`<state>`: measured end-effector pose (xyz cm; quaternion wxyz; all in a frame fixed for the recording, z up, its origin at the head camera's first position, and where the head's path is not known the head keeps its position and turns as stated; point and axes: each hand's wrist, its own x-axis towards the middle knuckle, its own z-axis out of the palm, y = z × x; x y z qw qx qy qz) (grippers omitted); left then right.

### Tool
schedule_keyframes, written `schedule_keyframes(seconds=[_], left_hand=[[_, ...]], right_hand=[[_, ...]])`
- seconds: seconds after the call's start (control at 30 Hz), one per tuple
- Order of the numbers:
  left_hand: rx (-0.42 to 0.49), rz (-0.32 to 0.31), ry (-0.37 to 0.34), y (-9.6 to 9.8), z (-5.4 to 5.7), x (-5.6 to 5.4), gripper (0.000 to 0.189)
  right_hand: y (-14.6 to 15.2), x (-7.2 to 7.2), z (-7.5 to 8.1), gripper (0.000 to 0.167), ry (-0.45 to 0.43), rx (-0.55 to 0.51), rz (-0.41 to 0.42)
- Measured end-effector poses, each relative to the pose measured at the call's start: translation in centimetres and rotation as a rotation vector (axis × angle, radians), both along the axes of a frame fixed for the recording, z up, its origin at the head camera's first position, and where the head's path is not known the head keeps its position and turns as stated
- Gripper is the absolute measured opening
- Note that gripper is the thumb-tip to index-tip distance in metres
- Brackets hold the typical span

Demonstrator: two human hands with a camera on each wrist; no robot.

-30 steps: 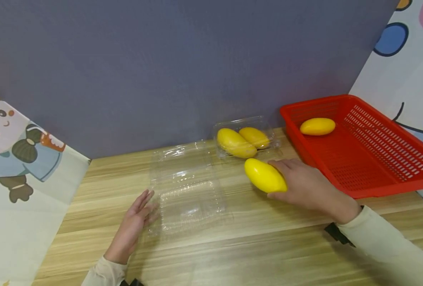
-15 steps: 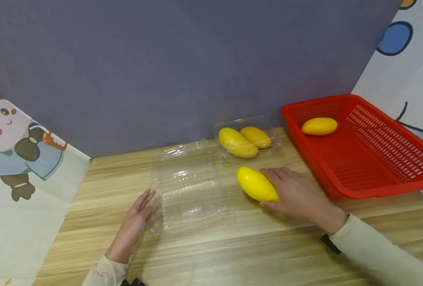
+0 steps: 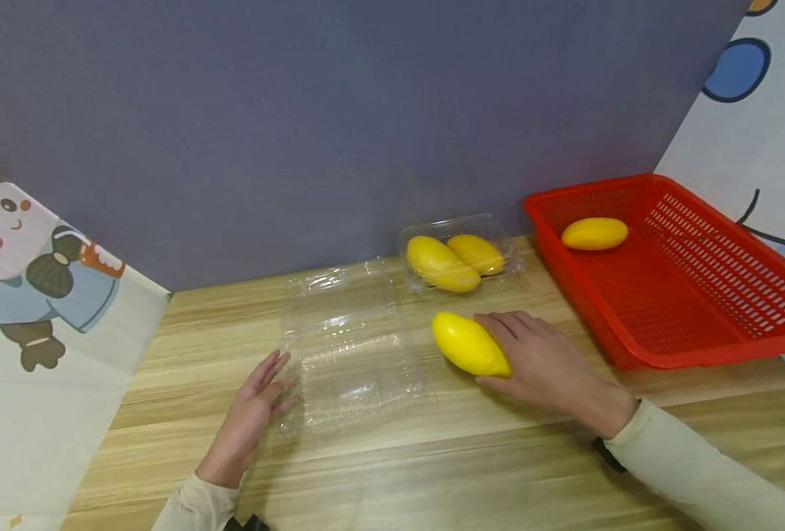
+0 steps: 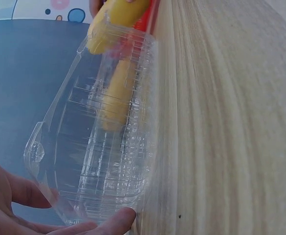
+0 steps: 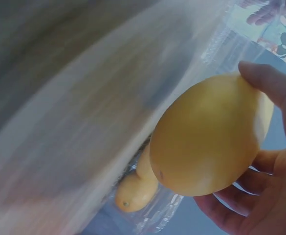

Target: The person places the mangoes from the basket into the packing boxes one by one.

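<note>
A yellow mango (image 3: 470,345) is gripped by my right hand (image 3: 541,365), just right of an opened clear plastic clamshell box (image 3: 359,383). In the right wrist view the thumb and fingers curl round the mango (image 5: 206,137) from opposite sides. My left hand (image 3: 249,417) is at the box's left edge, fingers fairly straight. The left wrist view has its fingertips at the near end of the clear box (image 4: 103,166); whether they press on it I cannot tell. Nothing lies inside this box.
Behind, against the grey wall, a second clear box (image 3: 459,221) holds two mangoes (image 3: 440,264). On the right, a red plastic basket (image 3: 621,354) contains one mango (image 3: 595,234). Printed panels (image 3: 60,295) flank the wooden table (image 3: 432,472).
My right hand has carried the mango leftward and slightly nearer to me, closer to the opened box. The left hand has stayed nearly in place.
</note>
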<state>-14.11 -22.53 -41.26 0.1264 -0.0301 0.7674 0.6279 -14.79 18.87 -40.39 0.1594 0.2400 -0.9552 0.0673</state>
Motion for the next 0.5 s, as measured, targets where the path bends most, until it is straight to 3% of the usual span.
schedule_keyframes(seconds=[0.5], left_hand=[[-0.023,-0.005,0.010,0.2,-0.1,0.0,0.062]], right_hand=[[-3.2,0.2,3.2,0.090,-0.016,0.012,0.084]])
